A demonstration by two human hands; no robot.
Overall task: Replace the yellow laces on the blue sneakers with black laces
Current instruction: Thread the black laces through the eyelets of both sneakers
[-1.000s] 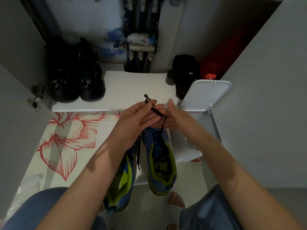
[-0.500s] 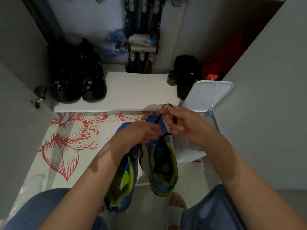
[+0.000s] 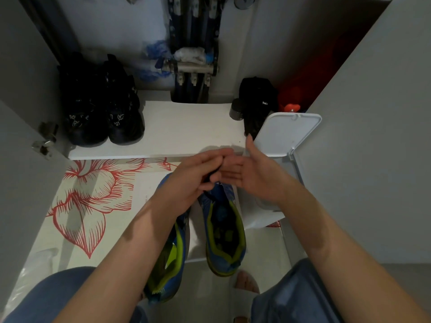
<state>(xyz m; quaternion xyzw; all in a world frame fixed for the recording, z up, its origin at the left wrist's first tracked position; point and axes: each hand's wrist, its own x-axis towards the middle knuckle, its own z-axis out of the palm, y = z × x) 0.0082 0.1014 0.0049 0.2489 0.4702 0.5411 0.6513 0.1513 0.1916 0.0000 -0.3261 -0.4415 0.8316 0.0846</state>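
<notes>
My left hand (image 3: 191,183) is curled around the thin black lace (image 3: 210,194). My right hand (image 3: 249,176) lies open beside it, fingers straight and touching the left fingertips, holding nothing. The lace drops from my grip into the front of the right blue fabric sneaker with lime-green lining (image 3: 224,229); I cannot tell how many eyelets it has passed. With only one hand holding, I think the lace could slip and pull back out of the eyelet, or go in twisted and leave uneven ends. A loose end might also stray toward the open white plastic bin (image 3: 286,134) just beside my right hand. Both sneakers stand side by side on the floor, the left blue sneaker (image 3: 172,259) partly under my forearm. Their toes point away from me toward the white shelf (image 3: 186,127), heels near my knees, so the long axis runs from me to the shelf.
</notes>
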